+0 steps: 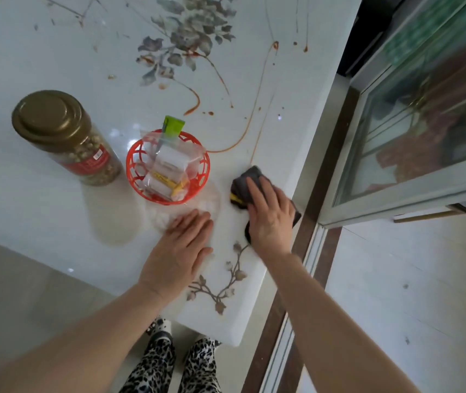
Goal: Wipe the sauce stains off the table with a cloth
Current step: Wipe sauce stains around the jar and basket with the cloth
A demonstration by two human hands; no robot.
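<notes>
A dark grey cloth (247, 177) with a yellow patch lies on the white table (42, 199) near its right edge. My right hand (270, 215) presses flat on top of the cloth, fingers pointing away from me. My left hand (182, 249) rests palm down on the bare table, fingers together, holding nothing. Thin brown sauce stains (250, 124) run in long streaks and drips from just beyond the cloth up toward the far right of the table, with more drops (197, 107) behind the basket.
A red plastic basket (135, 168) holding plastic packets stands just left of the cloth. A tall jar (66, 137) with a gold lid stands further left. The table's right edge (305, 171) lies beside a glass sliding door (413, 129). Floral prints decorate the tabletop.
</notes>
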